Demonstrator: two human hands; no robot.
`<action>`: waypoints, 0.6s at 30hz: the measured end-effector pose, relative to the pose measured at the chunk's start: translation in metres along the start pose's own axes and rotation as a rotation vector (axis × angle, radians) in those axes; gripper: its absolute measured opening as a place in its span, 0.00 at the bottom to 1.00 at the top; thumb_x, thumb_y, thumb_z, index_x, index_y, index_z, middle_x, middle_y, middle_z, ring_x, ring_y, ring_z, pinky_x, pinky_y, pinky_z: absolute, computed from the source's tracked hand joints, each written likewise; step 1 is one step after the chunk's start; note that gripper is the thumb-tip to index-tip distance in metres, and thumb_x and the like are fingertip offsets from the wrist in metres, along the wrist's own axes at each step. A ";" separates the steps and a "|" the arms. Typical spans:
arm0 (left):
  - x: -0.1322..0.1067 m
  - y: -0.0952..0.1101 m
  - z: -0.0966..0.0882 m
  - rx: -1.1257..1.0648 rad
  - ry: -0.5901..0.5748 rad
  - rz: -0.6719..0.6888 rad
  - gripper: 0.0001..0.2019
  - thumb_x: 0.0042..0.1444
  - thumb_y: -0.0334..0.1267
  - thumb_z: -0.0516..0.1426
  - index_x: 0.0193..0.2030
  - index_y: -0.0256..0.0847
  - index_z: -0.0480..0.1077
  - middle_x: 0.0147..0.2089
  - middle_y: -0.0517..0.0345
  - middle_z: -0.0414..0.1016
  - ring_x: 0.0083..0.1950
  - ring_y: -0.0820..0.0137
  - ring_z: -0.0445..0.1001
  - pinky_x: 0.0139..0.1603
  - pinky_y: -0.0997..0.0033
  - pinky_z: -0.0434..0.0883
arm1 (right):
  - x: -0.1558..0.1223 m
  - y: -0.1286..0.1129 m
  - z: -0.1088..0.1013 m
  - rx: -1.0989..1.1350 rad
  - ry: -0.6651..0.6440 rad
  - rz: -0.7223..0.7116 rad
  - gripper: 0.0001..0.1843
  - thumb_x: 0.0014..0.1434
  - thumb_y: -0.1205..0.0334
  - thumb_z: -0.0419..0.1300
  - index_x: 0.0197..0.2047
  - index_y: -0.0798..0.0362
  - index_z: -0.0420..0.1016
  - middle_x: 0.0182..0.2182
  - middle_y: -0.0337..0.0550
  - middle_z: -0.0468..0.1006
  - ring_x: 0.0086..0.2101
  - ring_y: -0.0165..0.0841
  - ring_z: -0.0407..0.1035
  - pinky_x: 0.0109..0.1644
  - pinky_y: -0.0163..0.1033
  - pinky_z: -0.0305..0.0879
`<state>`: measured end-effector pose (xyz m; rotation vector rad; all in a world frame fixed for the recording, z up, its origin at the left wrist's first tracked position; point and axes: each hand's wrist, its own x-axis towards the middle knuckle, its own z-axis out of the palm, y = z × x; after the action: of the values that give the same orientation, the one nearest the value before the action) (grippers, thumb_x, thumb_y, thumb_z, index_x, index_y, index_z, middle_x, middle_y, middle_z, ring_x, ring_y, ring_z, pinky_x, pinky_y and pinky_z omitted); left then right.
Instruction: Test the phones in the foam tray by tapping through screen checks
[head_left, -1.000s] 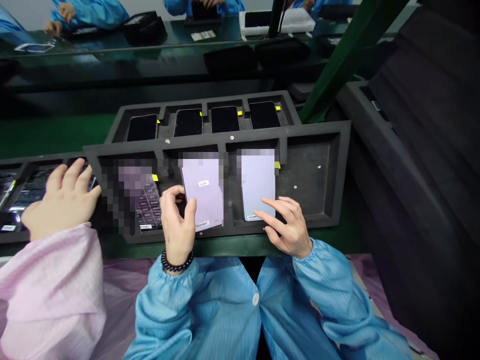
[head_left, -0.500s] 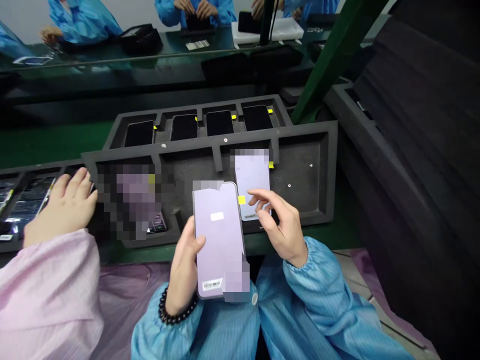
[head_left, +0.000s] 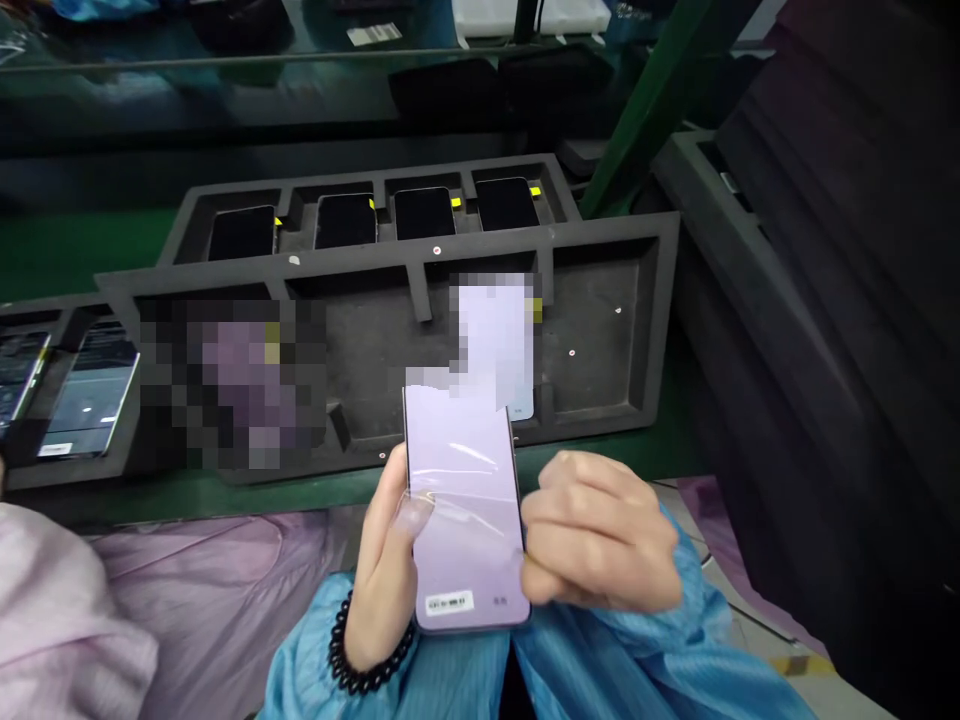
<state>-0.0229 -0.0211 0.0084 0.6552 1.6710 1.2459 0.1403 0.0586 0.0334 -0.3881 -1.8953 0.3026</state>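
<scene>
My left hand [head_left: 384, 585], with a black beaded bracelet at its wrist, holds a light purple phone [head_left: 469, 550] along its left edge. A barcode label sits at the phone's lower end. Clear film [head_left: 461, 490] lies creased and glossy across the phone and reaches over my left thumb. Beside the phone's right edge, my right hand [head_left: 604, 530] is closed with curled fingers, pinching the film's side; the fingertips are partly hidden. Behind, another pale phone [head_left: 487, 330] with a yellow tab lies in a compartment of the black tray [head_left: 600, 420].
A second black tray [head_left: 187, 215] behind holds several dark-screened phones [head_left: 424, 213] with yellow tabs. More phones [head_left: 90, 385] lie in a tray at left. A co-worker's pink sleeve [head_left: 60, 610] is at lower left. A green post [head_left: 637, 110] and dark stacked trays [head_left: 817, 250] stand at right.
My right hand has gone from open fingers above the tray to a closed grip at the phone's right edge. The film now shows creases. The co-worker's hand has drawn back left.
</scene>
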 end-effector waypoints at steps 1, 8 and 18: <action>-0.003 0.003 0.000 -0.033 -0.021 -0.055 0.31 0.52 0.56 0.63 0.59 0.40 0.72 0.52 0.50 0.80 0.57 0.52 0.75 0.49 0.63 0.76 | -0.001 -0.002 -0.001 0.015 0.003 -0.003 0.19 0.72 0.59 0.56 0.28 0.52 0.73 0.20 0.36 0.72 0.21 0.28 0.58 0.23 0.39 0.56; -0.013 0.013 0.001 -0.176 -0.127 -0.100 0.29 0.49 0.56 0.65 0.54 0.40 0.75 0.44 0.50 0.80 0.43 0.56 0.79 0.39 0.64 0.78 | -0.002 -0.020 0.008 0.063 0.132 0.053 0.29 0.73 0.58 0.53 0.19 0.51 0.68 0.18 0.34 0.69 0.18 0.26 0.53 0.21 0.39 0.53; -0.014 -0.002 -0.007 -0.255 -0.185 -0.110 0.29 0.50 0.55 0.65 0.56 0.41 0.74 0.41 0.50 0.79 0.39 0.58 0.78 0.39 0.63 0.78 | -0.002 -0.029 0.008 0.096 0.097 0.109 0.29 0.66 0.62 0.63 0.14 0.50 0.64 0.13 0.30 0.66 0.15 0.25 0.51 0.17 0.37 0.51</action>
<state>-0.0232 -0.0362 0.0120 0.4996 1.3509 1.2523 0.1296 0.0313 0.0397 -0.4343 -1.7609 0.4378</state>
